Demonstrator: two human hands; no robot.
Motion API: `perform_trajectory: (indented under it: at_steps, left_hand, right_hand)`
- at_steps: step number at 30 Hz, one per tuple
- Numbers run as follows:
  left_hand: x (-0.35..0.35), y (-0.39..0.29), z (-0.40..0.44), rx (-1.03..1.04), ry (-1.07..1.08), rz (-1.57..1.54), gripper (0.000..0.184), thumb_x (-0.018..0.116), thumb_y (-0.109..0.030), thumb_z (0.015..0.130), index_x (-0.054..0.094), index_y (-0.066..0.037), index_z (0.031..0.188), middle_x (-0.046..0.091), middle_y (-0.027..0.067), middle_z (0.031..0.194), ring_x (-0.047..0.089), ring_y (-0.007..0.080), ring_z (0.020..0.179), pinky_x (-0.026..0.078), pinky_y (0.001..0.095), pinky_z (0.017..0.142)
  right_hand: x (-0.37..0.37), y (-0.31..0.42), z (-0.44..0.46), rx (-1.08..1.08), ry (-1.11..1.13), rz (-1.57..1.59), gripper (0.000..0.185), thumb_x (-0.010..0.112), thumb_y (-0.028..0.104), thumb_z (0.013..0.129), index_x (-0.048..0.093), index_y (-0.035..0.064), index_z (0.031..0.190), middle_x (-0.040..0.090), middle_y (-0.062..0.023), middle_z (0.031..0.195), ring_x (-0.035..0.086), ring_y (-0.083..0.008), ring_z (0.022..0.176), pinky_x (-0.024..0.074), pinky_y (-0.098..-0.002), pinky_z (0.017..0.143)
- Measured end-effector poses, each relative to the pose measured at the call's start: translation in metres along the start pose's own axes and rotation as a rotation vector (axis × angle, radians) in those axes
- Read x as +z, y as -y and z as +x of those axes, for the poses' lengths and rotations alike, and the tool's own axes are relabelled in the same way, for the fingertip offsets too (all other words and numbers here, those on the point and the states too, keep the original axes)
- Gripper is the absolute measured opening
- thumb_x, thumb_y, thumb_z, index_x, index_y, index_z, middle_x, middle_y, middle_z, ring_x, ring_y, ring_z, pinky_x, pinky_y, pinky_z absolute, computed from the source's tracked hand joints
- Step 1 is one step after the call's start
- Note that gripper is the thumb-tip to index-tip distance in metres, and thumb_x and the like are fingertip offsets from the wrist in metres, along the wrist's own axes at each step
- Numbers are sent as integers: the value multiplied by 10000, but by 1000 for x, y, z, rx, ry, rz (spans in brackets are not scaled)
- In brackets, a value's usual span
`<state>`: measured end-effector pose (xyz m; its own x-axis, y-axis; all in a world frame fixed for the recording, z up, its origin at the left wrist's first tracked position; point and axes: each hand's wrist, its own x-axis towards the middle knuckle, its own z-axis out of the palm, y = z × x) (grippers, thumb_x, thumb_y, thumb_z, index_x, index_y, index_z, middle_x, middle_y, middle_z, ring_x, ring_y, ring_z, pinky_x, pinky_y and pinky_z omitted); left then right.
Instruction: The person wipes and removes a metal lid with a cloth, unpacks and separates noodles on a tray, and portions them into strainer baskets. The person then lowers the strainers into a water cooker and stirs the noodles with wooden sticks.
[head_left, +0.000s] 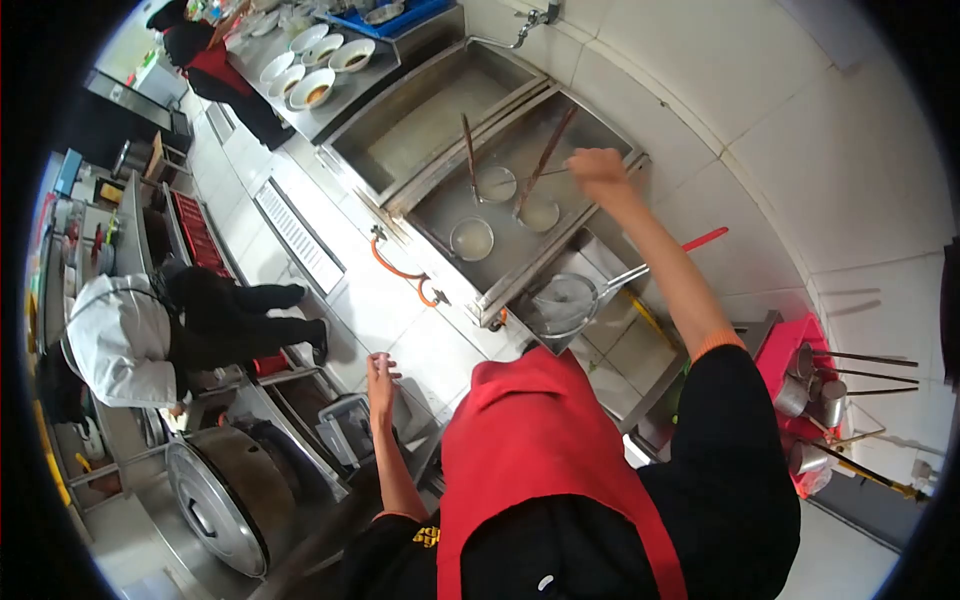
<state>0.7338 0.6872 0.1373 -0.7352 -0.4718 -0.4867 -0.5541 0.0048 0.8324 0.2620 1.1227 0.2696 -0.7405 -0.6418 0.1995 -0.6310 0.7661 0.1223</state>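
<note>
My right hand [600, 172] is closed over the steaming steel vat [440, 215]. A thin stick [545, 174] runs from its fingers toward the strainers; its exact kind is unclear. Three round strainers sit in the cloudy water: one at the back [497, 184], one to the right [540, 214], one nearer me [472, 240]. Wooden handles [548, 155] rise from two of them. My left hand [381, 378] hangs over the floor at my side, fingers loosely apart, nothing visible in it.
A wire skimmer [563, 304] with a red handle lies beside the vat. Several bowls [317, 88] stand on the far counter. A big lidded pot [215, 505] is at lower left. One co-worker [125, 340] bends at the left counter; another person [205, 65] stands farther back.
</note>
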Motion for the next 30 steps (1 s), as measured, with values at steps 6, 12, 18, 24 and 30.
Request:
perform_trajectory:
  at_steps: [6,12,18,24,30]
  left_hand:
    - [11,-62,8,83,104,240,347,519,-395,1154,625,-76,1242,700,68,1075,671,159,898,522,317,695]
    - [104,-188,-4,77,695,125,322,532,-349,1169,631,-83,1321,703,28,1095,649,119,918,524,287,775]
    - [250,-290,32,621,396,176,605,657,-242,1105,354,-50,1593,674,155,999,657,219,794,549,406,732]
    - [306,-337,63,765,316,390,443,602,-230,1108,437,-41,1473,694,282,925,705,486,832,536,569,686]
    - [302,-311,29,989,179,527,294,592,-176,1088,543,-24,1335,704,245,944,698,505,834,539,614,677]
  right_hand:
    - [60,16,78,-112,75,69,117,704,150,834,800,113,778,780,-134,788,799,-331,866,587,-436,664]
    - [48,3,86,-182,153,-63,77,805,159,720,784,106,772,778,-125,781,797,-318,839,583,-451,635]
    - [23,5,65,-66,283,-46,142,729,93,766,793,117,891,791,-126,1010,779,-363,928,615,-505,711]
    - [-78,5,-2,95,11,-57,117,698,178,847,790,153,779,782,-124,801,792,-312,856,561,-482,639]
    - [-56,32,-54,397,89,184,138,733,242,833,826,153,785,778,-131,787,797,-326,809,574,-463,639]
